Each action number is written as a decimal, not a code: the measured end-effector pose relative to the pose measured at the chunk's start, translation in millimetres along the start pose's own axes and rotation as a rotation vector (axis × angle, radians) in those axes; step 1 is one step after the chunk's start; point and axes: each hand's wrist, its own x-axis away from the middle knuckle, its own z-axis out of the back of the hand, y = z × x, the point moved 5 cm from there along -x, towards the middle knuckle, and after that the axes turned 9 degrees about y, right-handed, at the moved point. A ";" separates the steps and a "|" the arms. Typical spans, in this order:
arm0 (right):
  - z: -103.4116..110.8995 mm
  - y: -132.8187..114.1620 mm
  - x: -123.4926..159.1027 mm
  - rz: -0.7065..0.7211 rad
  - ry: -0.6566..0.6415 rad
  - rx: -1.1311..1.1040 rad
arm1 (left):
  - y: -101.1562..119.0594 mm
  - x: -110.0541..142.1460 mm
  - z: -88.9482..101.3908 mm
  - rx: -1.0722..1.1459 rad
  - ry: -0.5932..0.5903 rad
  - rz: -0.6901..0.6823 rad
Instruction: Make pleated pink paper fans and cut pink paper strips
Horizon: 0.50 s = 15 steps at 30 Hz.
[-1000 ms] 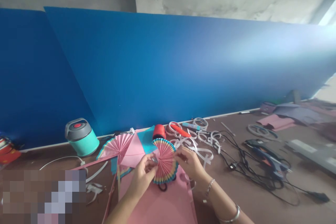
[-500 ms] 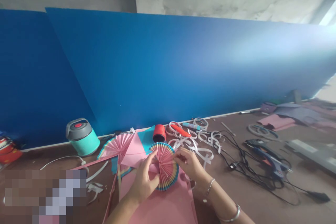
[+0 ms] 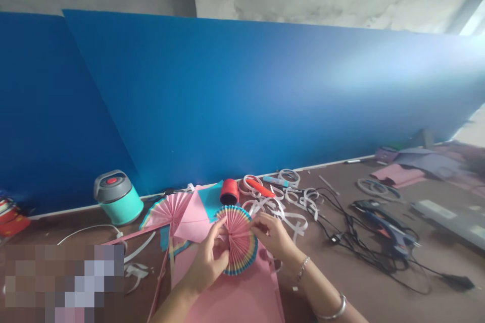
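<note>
A pleated paper fan (image 3: 241, 242), pink with a yellow and blue edge, is spread into a nearly full round above a pink paper sheet (image 3: 235, 292). My left hand (image 3: 208, 255) grips its left side, with thumb and fingers at the rim. My right hand (image 3: 275, 234) pinches the right edge between thumb and fingertips. Another pleated fan (image 3: 166, 212) of the same colours lies half open to the left. Beyond my hands are a folded pink piece of paper (image 3: 193, 219), blue paper (image 3: 210, 199) and a red cylinder (image 3: 229, 192).
A teal container with grey lid (image 3: 120, 202) stands at the back left. White strips (image 3: 280, 207), a red-orange tool (image 3: 260, 187) and a light-blue tube (image 3: 276, 181) lie behind my right hand. To the right are black cables (image 3: 352, 237) and a glue gun (image 3: 392, 234). A blue panel (image 3: 242, 106) rises behind.
The fan has gone from a partly open arc to a nearly full round and moved slightly lower. My left fingers have shifted from its centre to its left rim.
</note>
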 end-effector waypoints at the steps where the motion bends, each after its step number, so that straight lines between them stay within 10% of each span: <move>1: 0.0 0.7 0.1 0.003 0.001 -0.002 | 1.3 0.5 -0.1 0.004 -0.010 0.000; 15: 0.2 -0.4 0.8 0.012 -0.001 0.015 | -15.6 -1.2 0.2 -0.099 0.026 -0.058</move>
